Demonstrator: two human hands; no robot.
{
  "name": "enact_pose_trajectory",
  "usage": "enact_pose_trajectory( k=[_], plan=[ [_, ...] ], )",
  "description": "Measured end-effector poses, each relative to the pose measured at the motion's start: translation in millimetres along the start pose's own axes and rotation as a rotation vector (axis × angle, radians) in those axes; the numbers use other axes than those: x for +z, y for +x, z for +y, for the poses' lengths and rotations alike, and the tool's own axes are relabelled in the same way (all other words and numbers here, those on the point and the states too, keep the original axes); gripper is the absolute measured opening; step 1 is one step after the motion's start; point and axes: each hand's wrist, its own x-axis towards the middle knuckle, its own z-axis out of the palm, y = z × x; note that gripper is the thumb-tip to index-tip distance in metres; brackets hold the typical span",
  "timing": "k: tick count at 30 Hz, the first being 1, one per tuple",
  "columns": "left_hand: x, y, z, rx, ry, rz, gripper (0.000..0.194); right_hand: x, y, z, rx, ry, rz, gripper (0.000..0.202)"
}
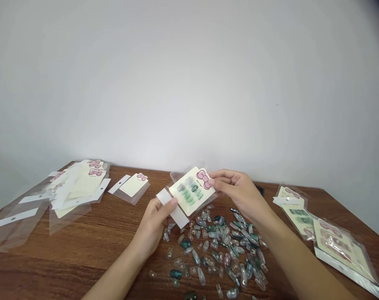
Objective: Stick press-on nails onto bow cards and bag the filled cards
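Nail card [207, 194] is up between both hands, over the surface [114, 233]: left hand [153, 223] closed in a pinch on a white sleeve strip [180, 216], right hand [234, 187] likewise at the card's pink bow [203, 178]. Probably light, fairly stiff, slippery; hold by margins, off the green nails [187, 195]. Loose nails [227, 240] below the hands, wall [189, 83] beyond; room mainly upward.

Soft, diffuse light; wall [189, 87] palest mid-frame, dimming toward edges; glare on far-right plastic packet [345, 250]; upper right corner dark.
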Motion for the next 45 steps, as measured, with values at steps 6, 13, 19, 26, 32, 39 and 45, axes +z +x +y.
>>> enact_pose_trajectory(
  k=[6, 13, 19, 26, 32, 39, 45],
  plan=[
    [-7.6, 1.0, 12.7, -0.006, 0.063, -0.144, 0.029, 0.8, -9.5, -10.9, -0.008, -0.150, -0.222, 0.024],
    [3.3, -3.3, -2.8, -0.099, 0.051, -0.223, 0.027, 17.5, -17.5, 0.4, -0.161, -0.386, -0.203, 0.022],
    [0.6, -0.2, -6.6, -0.099, 0.012, -0.164, 0.024, 23.6, -16.7, 8.5, -0.598, -0.649, -0.066, 0.037],
    [1.9, -3.9, -2.1, -0.083, 0.024, -0.152, 0.024, 25.7, -12.3, 19.5, -0.889, -0.794, -0.063, 0.034],
    [5.0, -4.7, -0.2, -0.076, 0.040, -0.120, 0.027, 25.3, -10.3, 26.2, -1.003, -0.891, -0.026, 0.035],
    [5.4, -6.0, 0.8, -0.063, 0.047, -0.143, 0.027, 22.9, -10.5, 22.4, -1.156, -1.061, -0.024, 0.032],
    [4.1, -5.6, -1.4, -0.054, -0.004, -0.150, 0.025, 19.3, -11.4, 17.0, -1.205, -1.156, -0.068, 0.032]
  ],
)
